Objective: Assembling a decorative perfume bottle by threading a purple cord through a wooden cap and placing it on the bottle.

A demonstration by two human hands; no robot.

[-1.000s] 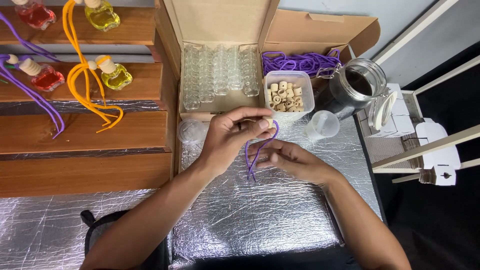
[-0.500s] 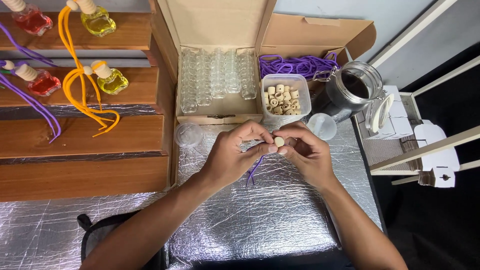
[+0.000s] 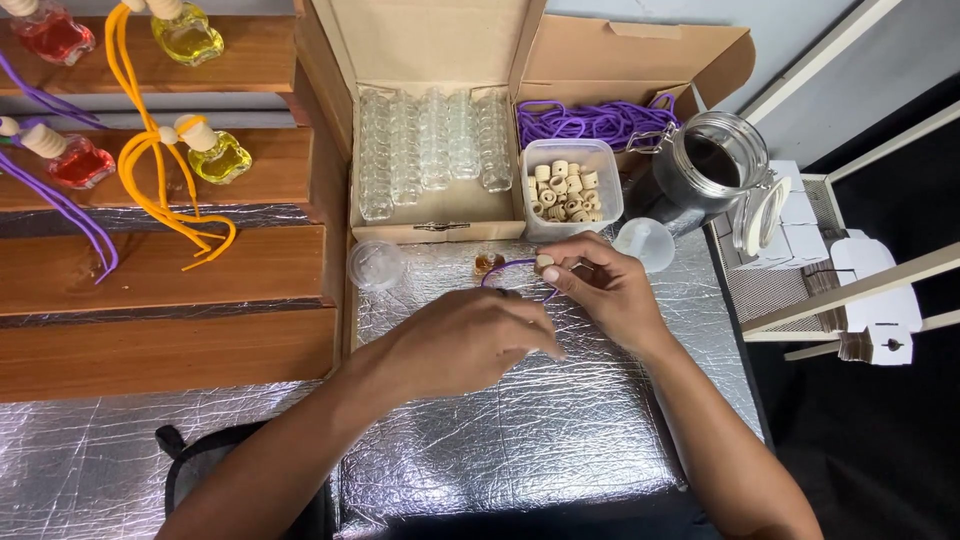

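— Where does the thin purple cord [image 3: 508, 266] lie from each grip?
— It arcs just left of the right hand [image 3: 608, 290], whose fingertips are pinched together on a small pale wooden bead [image 3: 545, 262] at the cord's right end. The left hand [image 3: 470, 338] sits below it, fingers curled near the cord; whether they clamp it I cannot tell.
— Long axis?
— Left to right, ending by a small amber glass bottle [image 3: 488, 263].
— Room?
— Open foil-covered worktop [image 3: 520, 440] below; the cardboard box [image 3: 440, 215] edge is near above.
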